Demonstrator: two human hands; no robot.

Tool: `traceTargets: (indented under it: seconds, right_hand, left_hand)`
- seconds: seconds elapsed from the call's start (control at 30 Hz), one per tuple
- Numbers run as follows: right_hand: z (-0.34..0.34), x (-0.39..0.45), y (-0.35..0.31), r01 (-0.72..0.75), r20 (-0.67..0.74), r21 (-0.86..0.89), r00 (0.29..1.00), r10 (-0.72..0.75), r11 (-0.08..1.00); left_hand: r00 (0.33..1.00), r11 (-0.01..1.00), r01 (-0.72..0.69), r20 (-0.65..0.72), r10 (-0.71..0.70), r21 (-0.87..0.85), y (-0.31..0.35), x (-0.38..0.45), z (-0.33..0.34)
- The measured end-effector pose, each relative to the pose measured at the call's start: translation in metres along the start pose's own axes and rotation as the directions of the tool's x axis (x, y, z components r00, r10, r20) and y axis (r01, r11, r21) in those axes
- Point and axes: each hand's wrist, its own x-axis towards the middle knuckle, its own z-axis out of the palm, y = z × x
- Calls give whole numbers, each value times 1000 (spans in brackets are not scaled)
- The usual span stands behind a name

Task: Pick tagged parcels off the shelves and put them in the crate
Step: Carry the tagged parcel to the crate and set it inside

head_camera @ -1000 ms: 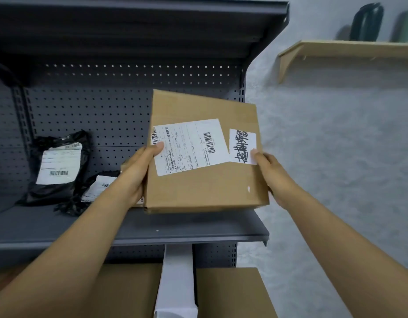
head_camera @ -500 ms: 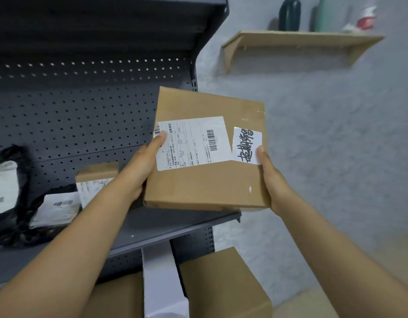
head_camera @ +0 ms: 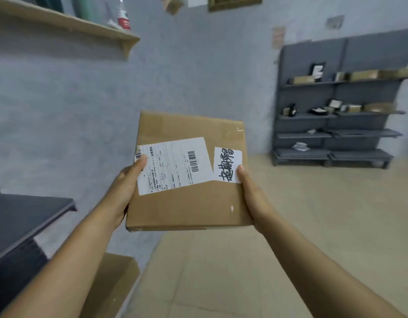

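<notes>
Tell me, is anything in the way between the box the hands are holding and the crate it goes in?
Cannot tell, because no crate shows in this view. The left hand and right hand grip the cardboard parcel by its sides, in the air. Ahead of it lies only bare floor; the grey shelf unit stands off to the right.

Tagged cardboard parcel [head_camera: 189, 203], gripped by left hand [head_camera: 124, 191], right hand [head_camera: 253, 198]

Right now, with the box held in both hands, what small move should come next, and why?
Probably keep both hands on the cardboard box and look around for the crate. The left hand and right hand grip its sides, it bears a handwritten tag, and no crate is in view.
</notes>
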Motion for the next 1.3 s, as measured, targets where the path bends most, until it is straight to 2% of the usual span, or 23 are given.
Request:
traceTargets:
  seconds: [0.17,0.3,0.53,0.73,0.9,1.07,1.17,1.3]
  right_hand:
    - [-121,-72,15,-56,-243,-22,969,49,998]
    - [-211,-131,14,-47,-378,-33,925,31,998]
    - [-380,-252,0,-60,-618,-66,786,6,996]
    - [-527,-365,-5,-86,-775,-49,631,17,995]
    - [-628,-432,-2,-97,-859,19,507,66,995]
    - [-712,-461,2,-67,-906,136,395,151,988]
    - [-765,-468,-1,-54,-937,135,316,146,989]
    - [-834,-477,-17,-59,-970,145,190,153,988]
  left_hand:
    - [958,999,32,287,-23,-27,-20,-15,120]
    - [904,997,56,426,-30,-49,-19,-38,220]
    - [796,996,82,604,-45,-35,-10,-104,420]
    - [679,994,106,732,-57,-21,-7,-188,595]
    - [561,994,112,826,-64,1,-8,-244,713]
    - [456,996,93,889,-41,-2,-3,-265,827]
    - [386,997,74,922,-36,8,-1,-265,900]
    - [252,997,75,967,-45,26,9,-266,1001]
